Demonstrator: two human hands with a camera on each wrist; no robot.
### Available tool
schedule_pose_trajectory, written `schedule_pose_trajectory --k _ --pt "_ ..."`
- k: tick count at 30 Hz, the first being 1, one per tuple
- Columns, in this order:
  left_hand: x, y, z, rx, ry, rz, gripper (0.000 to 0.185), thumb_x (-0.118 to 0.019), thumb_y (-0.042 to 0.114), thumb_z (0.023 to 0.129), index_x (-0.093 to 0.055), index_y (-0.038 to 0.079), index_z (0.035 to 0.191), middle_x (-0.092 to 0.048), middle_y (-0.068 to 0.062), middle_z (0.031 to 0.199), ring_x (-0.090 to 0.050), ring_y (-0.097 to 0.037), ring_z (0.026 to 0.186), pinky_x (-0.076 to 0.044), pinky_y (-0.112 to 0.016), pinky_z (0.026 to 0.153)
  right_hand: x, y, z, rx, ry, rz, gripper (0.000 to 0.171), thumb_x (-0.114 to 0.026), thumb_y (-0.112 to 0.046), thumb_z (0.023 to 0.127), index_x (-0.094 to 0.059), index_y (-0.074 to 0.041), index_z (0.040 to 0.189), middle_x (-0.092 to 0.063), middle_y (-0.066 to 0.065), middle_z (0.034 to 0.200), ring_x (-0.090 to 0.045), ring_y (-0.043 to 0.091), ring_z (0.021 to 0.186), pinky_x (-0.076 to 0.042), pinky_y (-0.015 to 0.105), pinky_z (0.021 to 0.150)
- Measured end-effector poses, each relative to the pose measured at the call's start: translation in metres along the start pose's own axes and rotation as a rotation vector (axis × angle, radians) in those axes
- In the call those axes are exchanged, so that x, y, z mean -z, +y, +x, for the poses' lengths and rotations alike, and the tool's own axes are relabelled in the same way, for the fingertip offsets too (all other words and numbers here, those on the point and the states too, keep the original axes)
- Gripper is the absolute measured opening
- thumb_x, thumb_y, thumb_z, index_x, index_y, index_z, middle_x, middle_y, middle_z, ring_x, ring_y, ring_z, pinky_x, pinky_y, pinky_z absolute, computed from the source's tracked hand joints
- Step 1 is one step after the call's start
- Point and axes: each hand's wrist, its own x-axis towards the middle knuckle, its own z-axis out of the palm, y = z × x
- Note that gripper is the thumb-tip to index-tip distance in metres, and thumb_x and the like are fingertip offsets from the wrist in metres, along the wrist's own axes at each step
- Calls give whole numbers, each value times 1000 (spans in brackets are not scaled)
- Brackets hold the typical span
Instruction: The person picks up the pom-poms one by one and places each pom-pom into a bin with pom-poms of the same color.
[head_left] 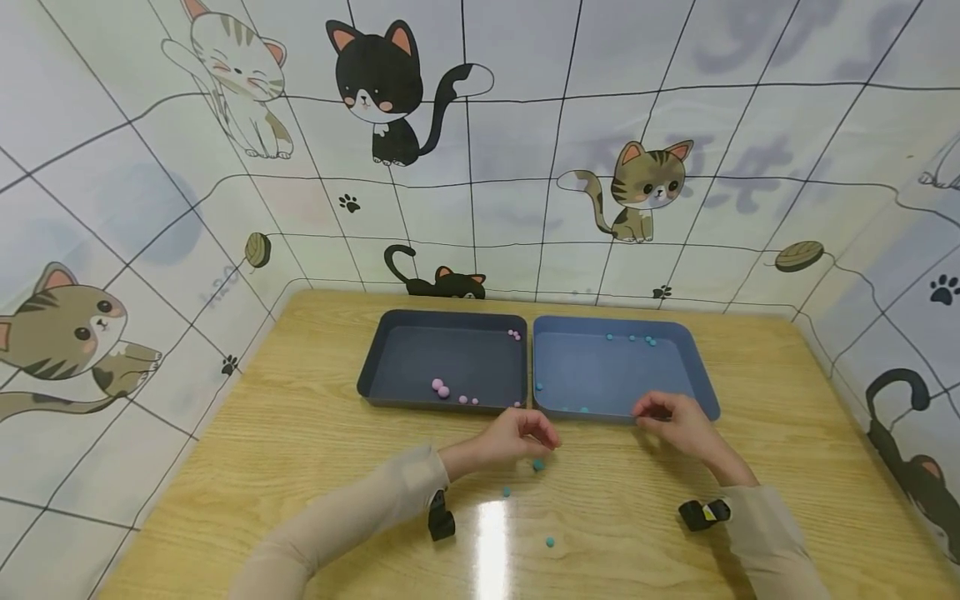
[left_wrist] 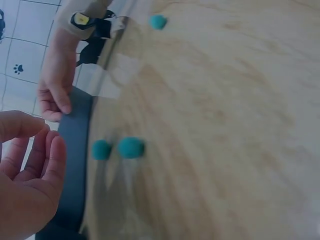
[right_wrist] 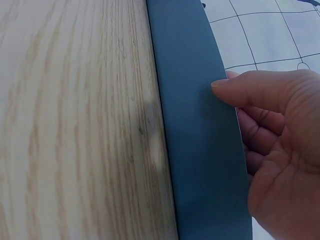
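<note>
My right hand [head_left: 678,423] is at the front wall of the blue tray [head_left: 600,371]. In the right wrist view its thumb presses the outer side near the rim, with the other fingers behind the wall. My left hand [head_left: 513,437] hovers over the table just in front of the dark tray [head_left: 405,354], fingers loosely curled. No object shows between them. Near that hand lie a larger teal ball [head_left: 537,465] and a smaller teal ball [head_left: 506,492]; another teal ball [head_left: 550,542] sits closer to me.
Several small teal balls [head_left: 651,341] lie inside the blue tray, mostly along its edges. The dark tray contains several pink balls [head_left: 444,392] of differing sizes. Both trays stand side by side near the cat-printed backdrop [head_left: 510,208] behind the wooden table [head_left: 300,467].
</note>
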Motion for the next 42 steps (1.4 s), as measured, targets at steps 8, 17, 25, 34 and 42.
schedule_pose_trajectory --k 8,17,25,34,42 --pt "-4 3 -6 19 -33 71 15 -59 -17 80 -60 -15 95 -61 -30 97 -62 -16 81 -50 -17 72 3 -4 -1 4 6 40 9 -67 1 83 -66 -7 86 -64 3 82 -56 8 72 -47 23 62" --pt "-9 -15 -7 54 -18 212 20 -60 -19 74 -62 -6 89 -64 -14 89 -57 -6 76 -50 -17 71 0 -3 -2 34 18 38 10 -68 0 82 -66 -9 85 -64 -1 82 -56 6 72 -47 23 62" --pt "-9 -10 -6 32 -71 387 25 -59 -19 71 -62 0 87 -62 -4 84 -55 -4 76 -50 -17 72 4 -23 -4 41 25 -8 12 -66 8 81 -65 -4 83 -63 4 79 -56 9 70 -47 24 61" --pt "-7 -8 -5 4 -115 462 24 -57 -19 70 -61 1 82 -63 -7 83 -56 -8 73 -48 -13 68 5 -21 -4 49 26 -6 11 -65 8 81 -65 -3 84 -62 5 78 -55 11 69 -46 24 60" --pt "-3 -4 -2 35 -98 347 22 -60 -19 72 -63 -1 85 -64 -8 84 -58 -7 76 -49 -16 70 2 -2 -2 36 9 31 10 -67 0 84 -66 -10 86 -64 0 81 -56 7 71 -47 24 61"
